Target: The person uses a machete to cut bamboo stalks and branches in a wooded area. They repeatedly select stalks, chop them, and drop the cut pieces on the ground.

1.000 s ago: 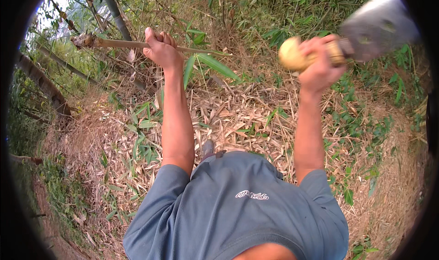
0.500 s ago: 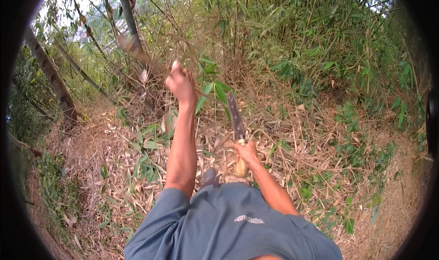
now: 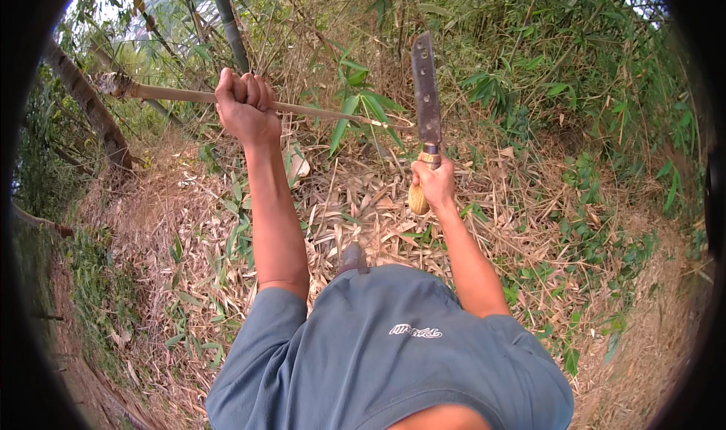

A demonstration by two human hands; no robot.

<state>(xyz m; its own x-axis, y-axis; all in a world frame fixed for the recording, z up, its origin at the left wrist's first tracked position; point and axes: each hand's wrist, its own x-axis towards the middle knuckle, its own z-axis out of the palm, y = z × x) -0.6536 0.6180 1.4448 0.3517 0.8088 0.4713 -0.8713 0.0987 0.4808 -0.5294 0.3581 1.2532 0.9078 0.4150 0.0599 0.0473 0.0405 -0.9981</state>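
Note:
My left hand (image 3: 248, 106) is closed around a thin bamboo stick (image 3: 174, 93), held nearly level in front of me. A thick, knobbly end sticks out to the left of the fist, and the thinner end reaches right, with pale marks along it and green leaves (image 3: 349, 124) beside it. In my right hand (image 3: 435, 182) is a machete with a wooden handle (image 3: 418, 198) and a dark, pitted blade (image 3: 427, 90) pointing up and away. The stick's thin tip ends close to the lower part of the blade; whether they touch I cannot tell.
Dry bamboo leaves (image 3: 378, 195) cover the ground around my foot (image 3: 352, 257). Dense bamboo and brush (image 3: 499, 67) stand ahead and to the right. A leaning trunk (image 3: 91, 112) rises on the left, and a green bamboo stem (image 3: 228, 21) stands ahead of my left hand.
My left hand has moved left and slightly nearer the upper edge, and the stick, blurred before, now lies more level. My right hand has raised the machete up and to the right.

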